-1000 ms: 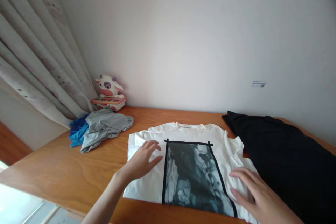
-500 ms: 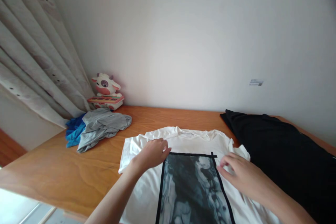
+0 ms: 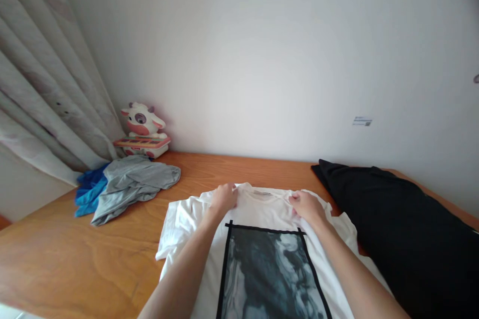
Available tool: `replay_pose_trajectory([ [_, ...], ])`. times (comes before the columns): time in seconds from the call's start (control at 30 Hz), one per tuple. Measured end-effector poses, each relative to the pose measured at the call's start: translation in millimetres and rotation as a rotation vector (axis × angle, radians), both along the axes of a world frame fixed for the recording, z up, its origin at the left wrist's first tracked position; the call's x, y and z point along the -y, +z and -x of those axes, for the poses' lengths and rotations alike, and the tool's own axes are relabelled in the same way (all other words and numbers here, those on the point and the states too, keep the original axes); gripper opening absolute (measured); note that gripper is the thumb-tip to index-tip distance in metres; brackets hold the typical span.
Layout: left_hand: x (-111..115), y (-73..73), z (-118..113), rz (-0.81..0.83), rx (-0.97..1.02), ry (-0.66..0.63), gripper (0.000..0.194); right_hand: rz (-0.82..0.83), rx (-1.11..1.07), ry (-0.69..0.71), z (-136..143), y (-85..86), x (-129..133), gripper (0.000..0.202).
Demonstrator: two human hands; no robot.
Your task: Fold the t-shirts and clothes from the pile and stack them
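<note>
A white T-shirt (image 3: 258, 212) with a dark marbled print framed in black lies spread on the wooden table, its neckline toward the wall. My left hand (image 3: 225, 198) is closed on the shirt at the left of the collar, fingers curled over the fabric. On the other side of the neckline, my right hand (image 3: 307, 205) pinches the cloth near the right shoulder. The shirt's lower part runs out of view at the bottom, and my forearms cover parts of its sides.
Black folded cloth (image 3: 396, 219) lies along the right side of the wooden table (image 3: 93, 264). At the back left are a crumpled grey garment (image 3: 136, 182), a blue cloth (image 3: 92, 192) and a cow toy with a keyboard (image 3: 144, 132). A curtain (image 3: 45, 84) hangs at the left, beside the wall.
Both hands have moved away from me, from above the print to the shirt's neckline, and have closed on the fabric there. The view has shifted slightly.
</note>
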State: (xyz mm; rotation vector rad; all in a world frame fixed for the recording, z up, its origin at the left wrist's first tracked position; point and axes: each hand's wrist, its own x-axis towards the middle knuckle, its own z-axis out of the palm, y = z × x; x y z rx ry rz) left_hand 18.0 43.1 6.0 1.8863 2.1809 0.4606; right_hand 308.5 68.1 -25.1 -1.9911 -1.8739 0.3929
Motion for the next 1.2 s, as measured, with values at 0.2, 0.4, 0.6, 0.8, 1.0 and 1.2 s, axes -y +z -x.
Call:
replay_pose_trajectory([
  [0.2, -22, -10.9, 15, -0.15, 0.025, 0.088, 0.035, -0.274, -0.195, 0.037, 17, -24.3, -29, 0.044],
  [0.4, -9, -33.4, 19, -0.227, -0.045, -0.11, 0.027, -0.491, -0.149, 0.154, 18, -44.0, -21, 0.034],
  [0.6, -10, -39.2, 33, -0.221, -0.121, -0.161, 0.032, -0.475, 0.023, 0.206, 6, -53.2, -10, 0.037],
  [0.8, -18, -36.9, 36, -0.221, -0.092, -0.076, 0.027, -0.441, 0.144, 0.128, 8, -55.1, -6, 0.041],
  [1.0, -47, -22.9, 23, -0.132, -0.032, -0.001, 0.045, -0.472, 0.146, 0.129, 11, -48.9, -3, 0.035],
  [1.2, -86, -6.3, 6, 0.016, -0.051, 0.002, 0.035, -0.549, 0.089, 0.178, 11, -40.7, -2, 0.026],
])
